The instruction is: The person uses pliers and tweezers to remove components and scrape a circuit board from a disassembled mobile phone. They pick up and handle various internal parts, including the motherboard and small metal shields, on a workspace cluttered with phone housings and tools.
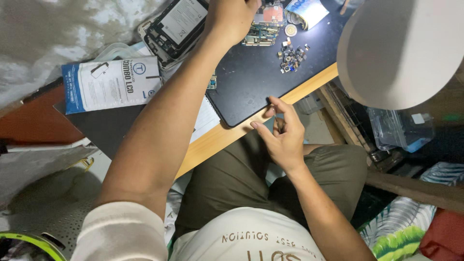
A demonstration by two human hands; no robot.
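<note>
My left hand (231, 19) reaches to the far end of a black work mat (251, 82) and rests beside a green and orange circuit board (263, 30). Its fingertips are cut off by the frame's top edge, so what they hold is hidden. My right hand (282, 133) sits at the mat's near corner by the wooden desk edge (220, 137). Its fingers are loosely bent and apart, thumb and forefinger touching the mat's rim, with nothing visible in them.
An opened phone body (176, 26) lies left of my forearm, above a white and blue flat packet (111, 82). A pile of tiny parts (291, 55) and a small pouch (307, 12) lie on the mat. A grey lamp shade (401, 48) overhangs the right; a clear plastic box (396, 128) sits below it.
</note>
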